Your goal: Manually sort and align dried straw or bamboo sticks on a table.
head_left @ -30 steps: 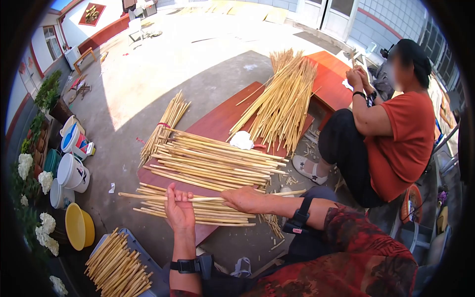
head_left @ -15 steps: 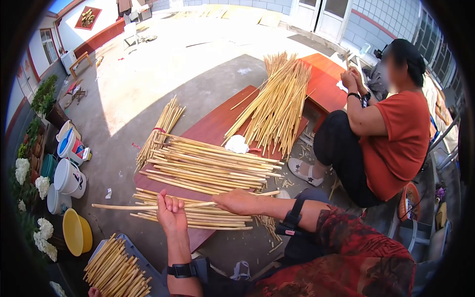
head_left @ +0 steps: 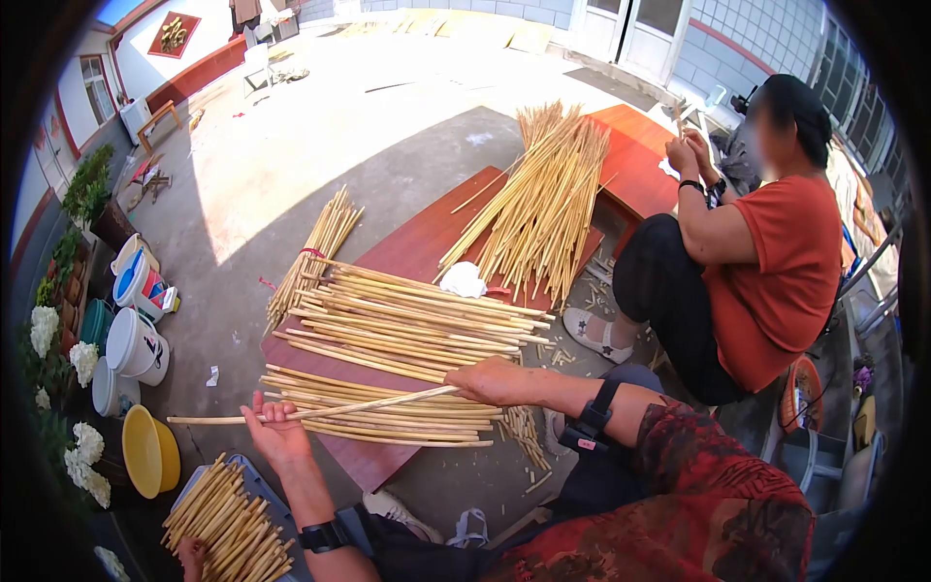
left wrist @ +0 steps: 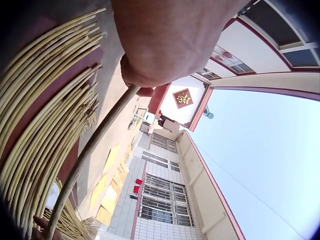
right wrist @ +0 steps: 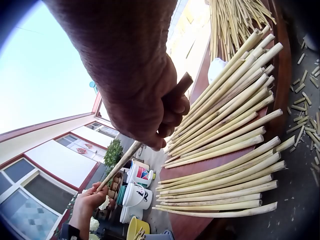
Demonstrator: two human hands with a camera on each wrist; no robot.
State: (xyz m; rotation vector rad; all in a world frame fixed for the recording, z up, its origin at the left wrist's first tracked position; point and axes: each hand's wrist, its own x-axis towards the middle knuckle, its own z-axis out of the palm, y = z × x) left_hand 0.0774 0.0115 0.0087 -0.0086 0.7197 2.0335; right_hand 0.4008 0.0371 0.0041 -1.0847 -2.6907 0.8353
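One long pale stalk (head_left: 373,400) slants between both hands, over the front row of stalks. My left hand (head_left: 279,436) holds it near its left end, palm up with the fingers curled round it. At its other end my right hand (head_left: 490,380) grips it, back of the hand upward. In the right wrist view, the cut end (right wrist: 178,87) pokes out of the right fist. Underneath, similar stalks (head_left: 417,320) lie in rows on a reddish-brown board (head_left: 373,466). The left wrist view shows the held stalk (left wrist: 85,155) running down from my left hand (left wrist: 170,45).
A loose pile of thin stalks (head_left: 529,213) lies farther back. Short stalks (head_left: 228,519) fill a grey-blue tray (head_left: 276,509) at lower left, where another hand (head_left: 191,558) reaches in. White buckets (head_left: 136,344) and a yellow basin (head_left: 150,451) stand left. A person in orange (head_left: 776,272) sits right.
The stalk has shifted left and tilted, its left end now lower. My left hand has moved left and down along with it; my right hand ends slightly farther right. Another hand has appeared at the tray.
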